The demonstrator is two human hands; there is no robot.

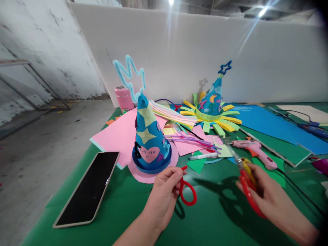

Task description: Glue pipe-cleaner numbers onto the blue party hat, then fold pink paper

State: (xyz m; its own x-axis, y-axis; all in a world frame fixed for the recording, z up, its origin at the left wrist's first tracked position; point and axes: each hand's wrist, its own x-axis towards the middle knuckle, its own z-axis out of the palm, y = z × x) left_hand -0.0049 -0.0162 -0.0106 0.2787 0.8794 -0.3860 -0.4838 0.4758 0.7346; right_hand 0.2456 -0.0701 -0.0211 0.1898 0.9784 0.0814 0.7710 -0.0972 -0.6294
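My left hand [164,193] pinches a red pipe cleaner [188,191] bent into a loop, just in front of a blue paper cone hat [150,136] with yellow stars and a pink heart. That hat carries a light blue pipe-cleaner shape [129,77] on top and stands on a pink paper disc. My right hand [269,193] grips scissors [244,176] with red and yellow handles, blades pointing up and left toward the middle of the table.
A phone [88,188] lies face up at the left on the green table [102,225]. Behind are a second cone hat [214,99] with yellow and green rays, a pink glue gun [253,148], a white marker [203,156], loose pipe cleaners, pink and blue paper sheets, and a pink tumbler [124,99].
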